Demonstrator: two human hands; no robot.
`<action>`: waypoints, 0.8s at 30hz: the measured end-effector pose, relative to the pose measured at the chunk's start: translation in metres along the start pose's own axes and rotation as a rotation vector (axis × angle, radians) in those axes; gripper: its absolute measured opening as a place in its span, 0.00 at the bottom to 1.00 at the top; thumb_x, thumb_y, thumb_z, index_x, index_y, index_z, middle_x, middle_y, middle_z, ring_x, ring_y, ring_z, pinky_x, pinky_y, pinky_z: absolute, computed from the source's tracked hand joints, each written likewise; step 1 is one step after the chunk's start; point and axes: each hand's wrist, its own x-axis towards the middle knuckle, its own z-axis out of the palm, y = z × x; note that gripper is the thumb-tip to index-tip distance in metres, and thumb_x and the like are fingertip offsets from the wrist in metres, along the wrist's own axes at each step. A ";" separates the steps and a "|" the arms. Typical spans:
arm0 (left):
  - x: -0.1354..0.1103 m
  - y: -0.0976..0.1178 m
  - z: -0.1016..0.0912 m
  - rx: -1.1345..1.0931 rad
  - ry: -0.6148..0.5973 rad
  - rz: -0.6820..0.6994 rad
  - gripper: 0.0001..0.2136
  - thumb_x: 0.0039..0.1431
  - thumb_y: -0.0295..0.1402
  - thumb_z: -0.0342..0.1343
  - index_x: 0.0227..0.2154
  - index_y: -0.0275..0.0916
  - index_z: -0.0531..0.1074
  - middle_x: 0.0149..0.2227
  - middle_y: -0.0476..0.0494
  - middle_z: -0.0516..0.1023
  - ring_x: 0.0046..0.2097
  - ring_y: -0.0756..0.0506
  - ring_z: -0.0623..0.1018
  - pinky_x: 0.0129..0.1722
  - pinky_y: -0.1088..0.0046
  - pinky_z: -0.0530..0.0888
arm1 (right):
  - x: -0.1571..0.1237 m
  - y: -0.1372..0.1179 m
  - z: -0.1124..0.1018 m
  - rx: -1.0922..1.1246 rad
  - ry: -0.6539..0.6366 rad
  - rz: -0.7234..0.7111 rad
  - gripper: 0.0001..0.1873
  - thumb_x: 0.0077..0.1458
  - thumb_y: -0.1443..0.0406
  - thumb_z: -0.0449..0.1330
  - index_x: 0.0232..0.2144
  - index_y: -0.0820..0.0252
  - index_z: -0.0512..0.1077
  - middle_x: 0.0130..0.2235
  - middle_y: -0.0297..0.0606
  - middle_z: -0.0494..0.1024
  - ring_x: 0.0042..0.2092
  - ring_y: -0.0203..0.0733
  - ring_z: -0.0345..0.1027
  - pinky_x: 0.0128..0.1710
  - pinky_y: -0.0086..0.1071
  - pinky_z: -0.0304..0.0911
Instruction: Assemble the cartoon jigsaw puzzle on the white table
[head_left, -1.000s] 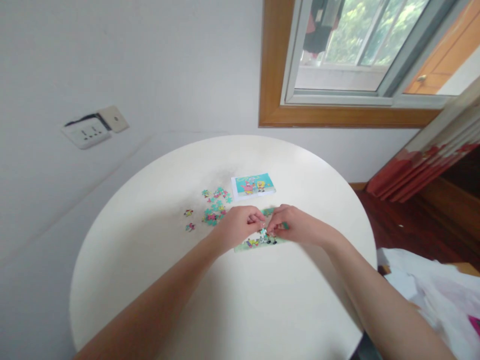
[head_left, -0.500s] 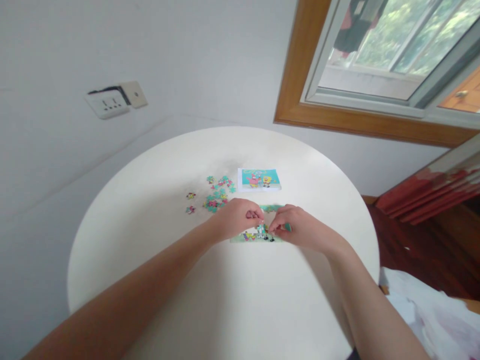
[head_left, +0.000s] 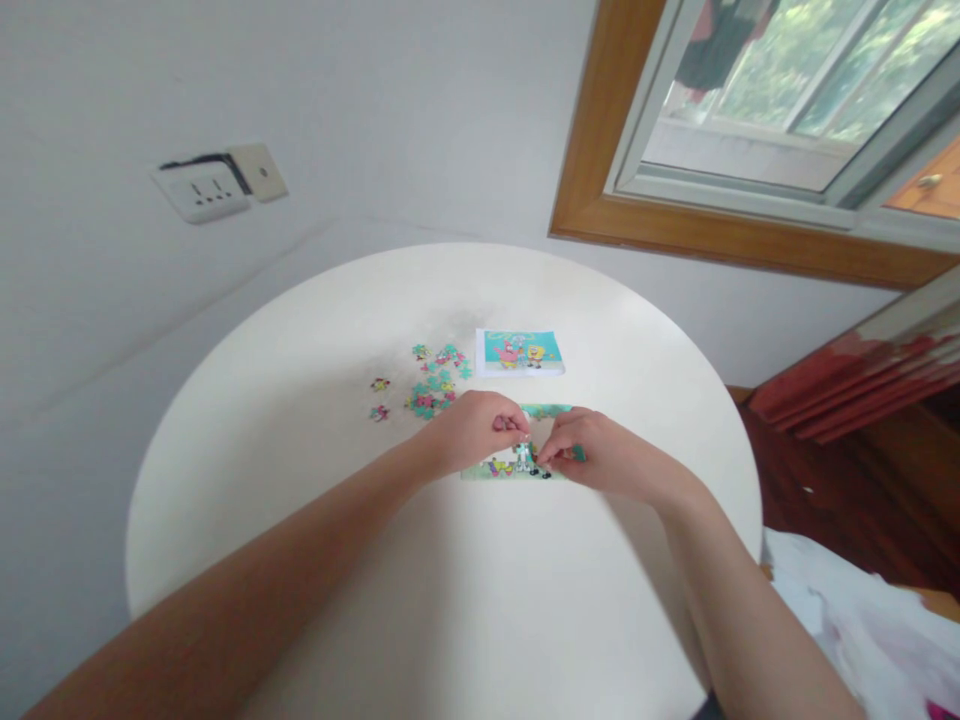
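Note:
A partly assembled jigsaw puzzle (head_left: pixel 487 472) lies flat on the white round table (head_left: pixel 480 590), its border pieces joined and part of its middle bare. Over its left part, my left hand (head_left: pixel 480 430) has thumb and forefinger pinched on a small puzzle piece, mostly hidden by the fingers. My right hand (head_left: pixel 589 450) covers the right part; its fingertips are closed together and pressed down at the figures along the lower edge. Whether a piece is between those fingertips is hidden. Loose puzzle pieces (head_left: pixel 435 385) are scattered to the left of my left hand.
Behind the puzzle lies a picture card (head_left: pixel 521 352) with two cartoon figures. A wall socket (head_left: pixel 202 188) is at upper left, and a wood-framed window (head_left: pixel 750 130) at upper right. White plastic bags (head_left: pixel 847 610) sit beyond the table's right edge.
The view has shifted slightly. Both hands keep nearly the same pose over the puzzle, with only tiny finger movement.

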 end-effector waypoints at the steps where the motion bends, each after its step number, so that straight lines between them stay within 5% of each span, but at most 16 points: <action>1: 0.000 -0.001 -0.001 -0.008 -0.002 -0.009 0.05 0.54 0.30 0.60 0.30 0.37 0.81 0.24 0.51 0.77 0.26 0.53 0.71 0.28 0.81 0.65 | 0.000 0.000 0.000 0.002 -0.003 0.003 0.16 0.51 0.76 0.57 0.32 0.56 0.82 0.35 0.35 0.81 0.37 0.37 0.71 0.40 0.30 0.64; 24: -0.003 -0.007 -0.007 -0.013 -0.041 -0.034 0.06 0.52 0.31 0.59 0.31 0.37 0.81 0.25 0.50 0.79 0.27 0.52 0.73 0.28 0.80 0.66 | 0.000 0.001 -0.001 0.030 -0.019 -0.018 0.15 0.52 0.76 0.56 0.33 0.57 0.81 0.34 0.35 0.81 0.38 0.37 0.71 0.40 0.30 0.64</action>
